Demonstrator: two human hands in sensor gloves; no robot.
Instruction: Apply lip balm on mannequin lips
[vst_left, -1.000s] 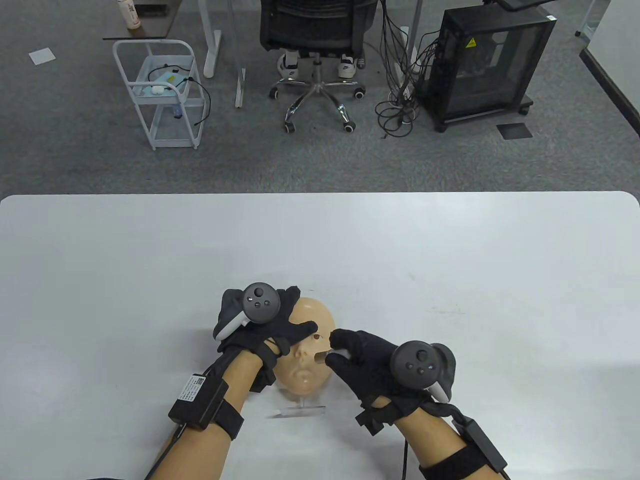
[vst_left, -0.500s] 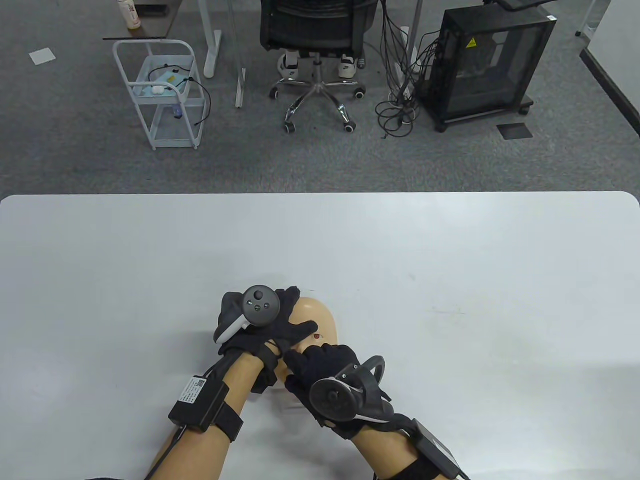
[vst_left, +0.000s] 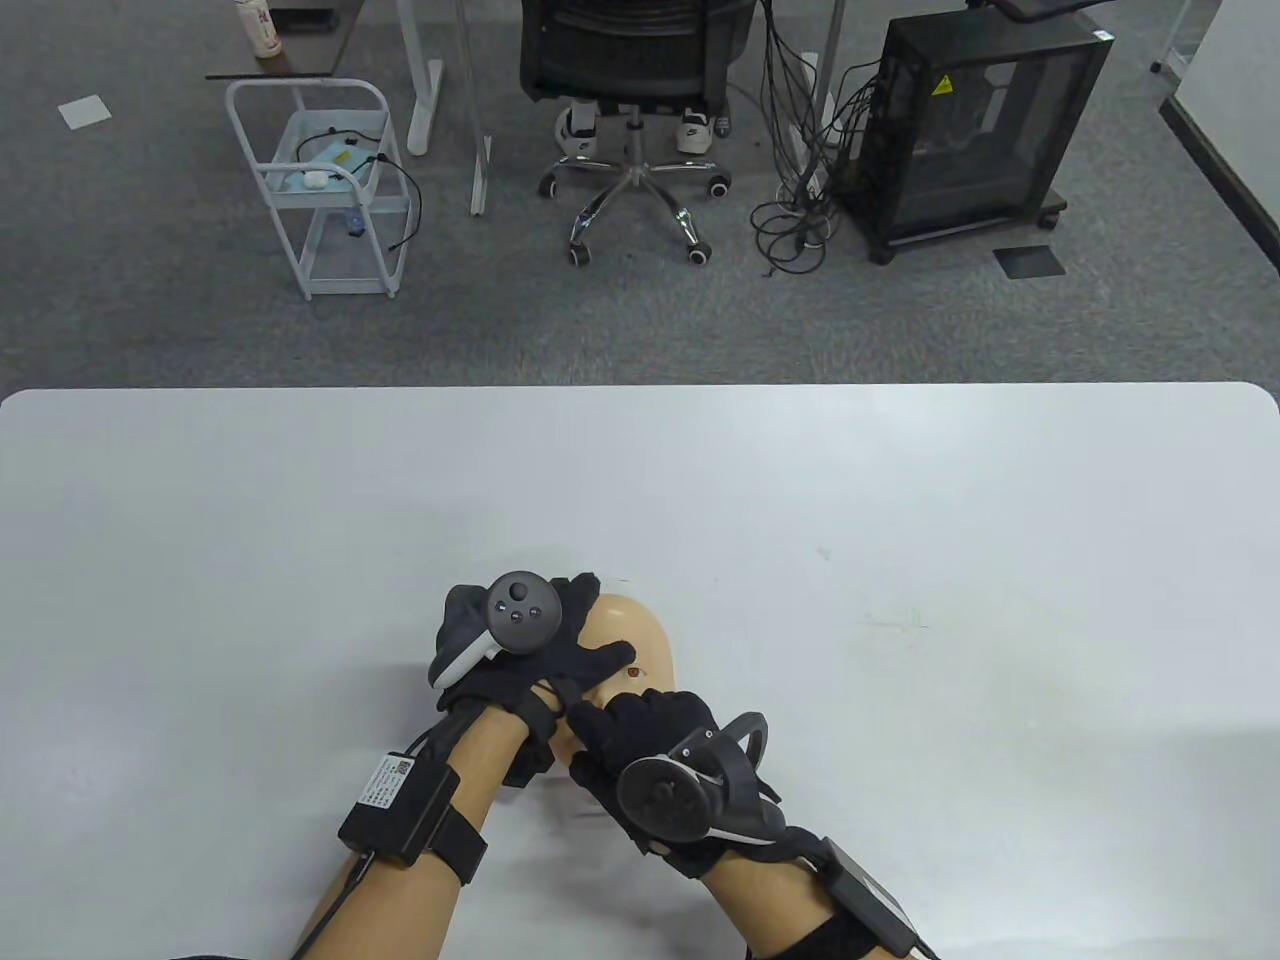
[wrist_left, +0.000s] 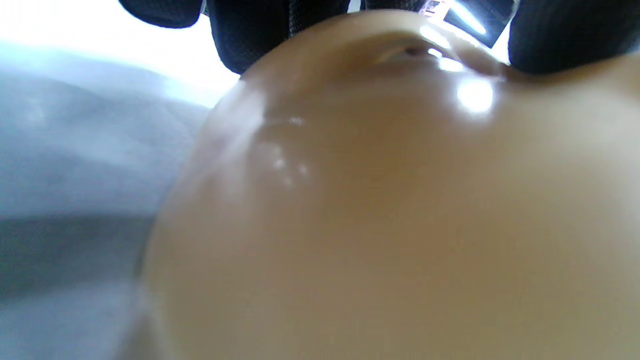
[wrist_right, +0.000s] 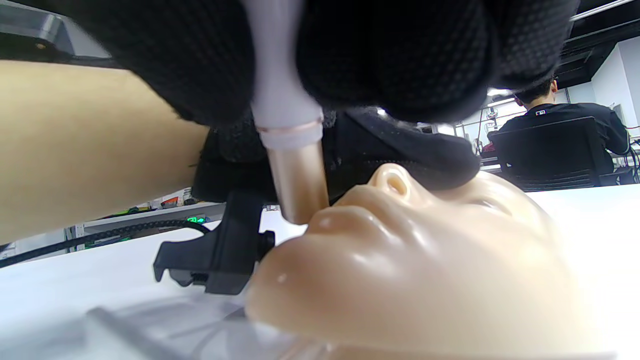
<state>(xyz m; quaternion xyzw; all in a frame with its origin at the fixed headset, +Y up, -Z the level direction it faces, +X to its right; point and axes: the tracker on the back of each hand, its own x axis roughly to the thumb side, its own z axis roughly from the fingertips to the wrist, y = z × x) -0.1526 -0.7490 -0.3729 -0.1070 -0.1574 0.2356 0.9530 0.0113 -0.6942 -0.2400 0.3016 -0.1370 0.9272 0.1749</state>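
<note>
The right hand (vst_left: 640, 735), in a black sensor glove, has its fingers curled round a lip balm stick (wrist_right: 287, 125): a white tube with a thin gold band and a pale beige balm column pushed out of it. The tip of the balm touches the mouth of the mannequin face (wrist_right: 415, 265), just below its nose. The left hand (vst_left: 545, 655) lies flat over the upper part of the face, fingers straight and spread across the forehead and eye area, pressing down on it. The face is a glossy, skin-toned mask lying face up near the middle of the worktop's front edge, on a clear stand whose details are blurred. From above, both hands and their trackers hide most of it; only the bare forehead (vst_left: 630, 625) with a small red mark shows. Black straps and sensor boxes wrap both forearms. The worktop (vst_left: 900, 520) is white with rounded corners and a few faint scuffs. Beyond its far edge lies grey carpet with a white wire cart (vst_left: 320, 190), an office chair (vst_left: 630, 60) with a person's white shoes by its base, tangled cables and a black cabinet (vst_left: 970, 130).
</note>
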